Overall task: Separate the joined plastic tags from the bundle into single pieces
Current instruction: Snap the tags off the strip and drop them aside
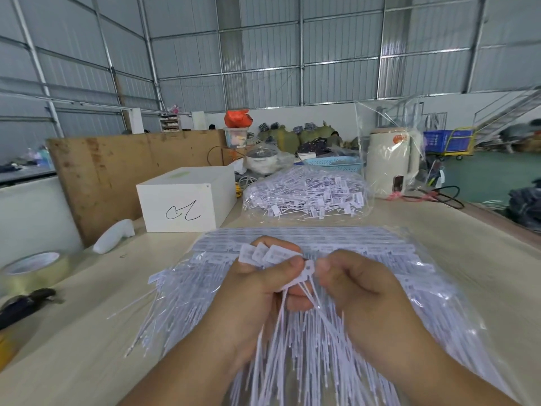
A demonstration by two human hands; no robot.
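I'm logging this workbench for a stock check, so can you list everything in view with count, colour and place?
joined tags: a few, white, held between both hands
tag bundle: one big spread, white, table centre under the hands
bag of tags: one, clear, behind the bundle
box: one, white, back left
tape roll: one, clear, left edge
bottle: one, white, lying left of the box
kettle: one, cream, back right
basket: one, blue, behind the bag
left hand: grips the joined tags
right hand: pinches one tag head
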